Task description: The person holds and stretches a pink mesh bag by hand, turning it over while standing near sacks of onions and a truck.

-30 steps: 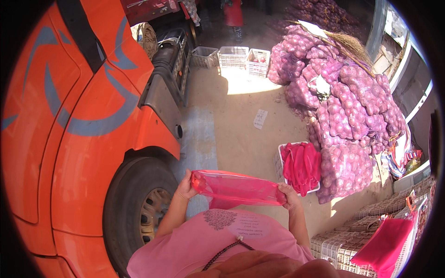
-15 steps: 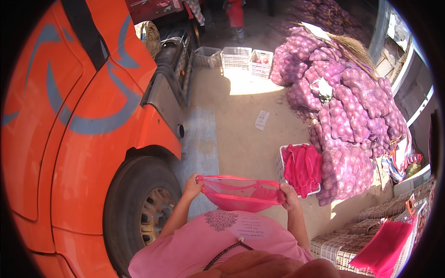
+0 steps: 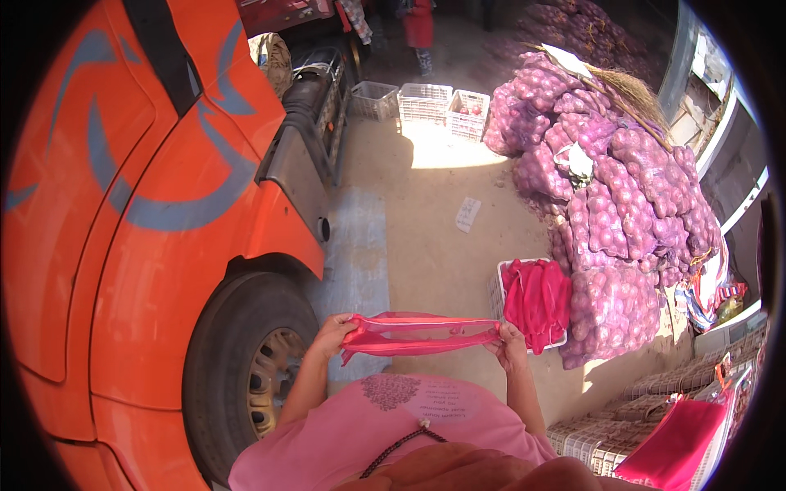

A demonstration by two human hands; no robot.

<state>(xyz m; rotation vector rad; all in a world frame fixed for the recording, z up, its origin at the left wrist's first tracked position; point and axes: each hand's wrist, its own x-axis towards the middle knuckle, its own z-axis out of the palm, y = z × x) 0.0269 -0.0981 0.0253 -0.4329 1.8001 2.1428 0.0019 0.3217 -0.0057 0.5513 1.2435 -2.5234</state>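
A pink mesh bag (image 3: 426,337) is stretched level in front of my body, its long opening pulled wide. My left hand (image 3: 336,334) grips one end of the rim, and my right hand (image 3: 508,344) pinches the opposite end. A short piece of the mesh dangles below my left fingers. Just beyond my right hand stands a white plastic crate (image 3: 497,296) filled with folded pink mesh bags (image 3: 536,301).
Large mesh sacks of onions (image 3: 614,221) are piled on the right, a broom (image 3: 630,94) on top. An orange truck (image 3: 176,270) with a wheel (image 3: 254,360) borders the left. Crates (image 3: 426,102) line the back; a person (image 3: 418,33) stands beyond. More crates (image 3: 585,442) sit lower right.
The bag has gone from sagging in a deep curve to a flatter, narrower band between my hands. Both hands still hold its ends.
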